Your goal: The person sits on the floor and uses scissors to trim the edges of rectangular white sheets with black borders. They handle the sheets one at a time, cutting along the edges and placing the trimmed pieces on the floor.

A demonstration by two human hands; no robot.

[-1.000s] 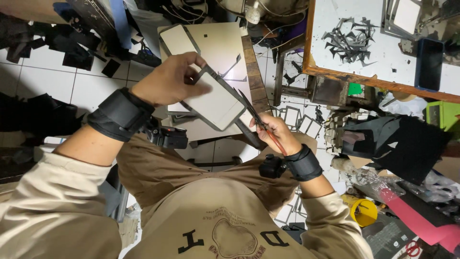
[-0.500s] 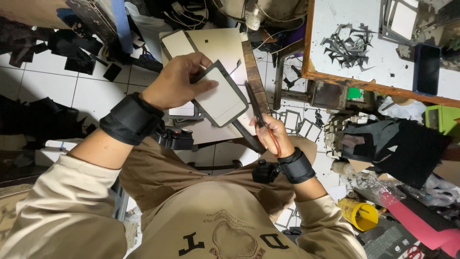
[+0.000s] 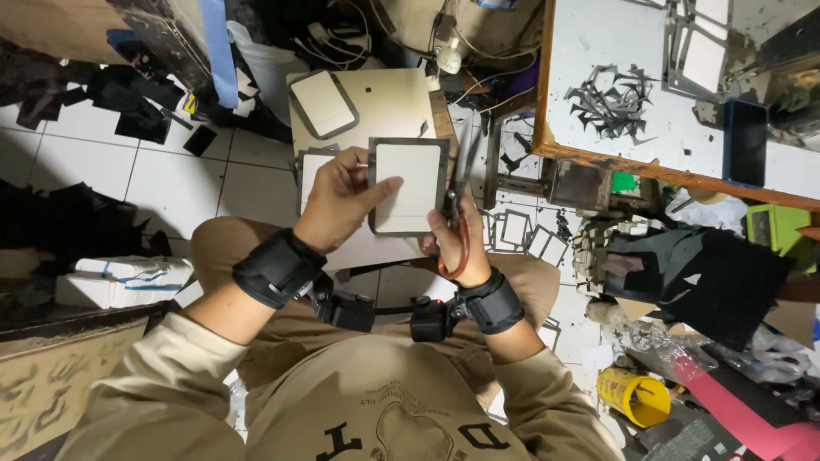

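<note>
I see the card (image 3: 408,186), a flat pale rectangle with rounded corners and a dark grey border, held upright-facing at the centre of the view, above my lap. My left hand (image 3: 342,205) lies at its 9 o'clock: the thumb presses across the pale face and the fingers close behind the left edge, so this hand is clamped on the card. My right hand (image 3: 453,243) lies at the card's 5 o'clock, closed around the orange handles of the scissors (image 3: 457,218); the dark blades run upward along the card's right border, at its 3 o'clock, touching or just beside the edge; I cannot tell which. Both wrists carry broad black padded bands.

At the card's 12 o'clock stands a small beige table (image 3: 393,102) with a smooth matte top; on its left part rests a second card (image 3: 323,102) of the same shape, tilted. At 3 o'clock, on the white tiled floor (image 3: 171,183), lie thin dark cut-out frames (image 3: 517,230). At 2 o'clock is a wooden-edged white board (image 3: 598,51) bearing jagged dark scraps (image 3: 611,102) and a dark phone (image 3: 745,141). A yellow roll (image 3: 632,397) lies at 5 o'clock.
</note>
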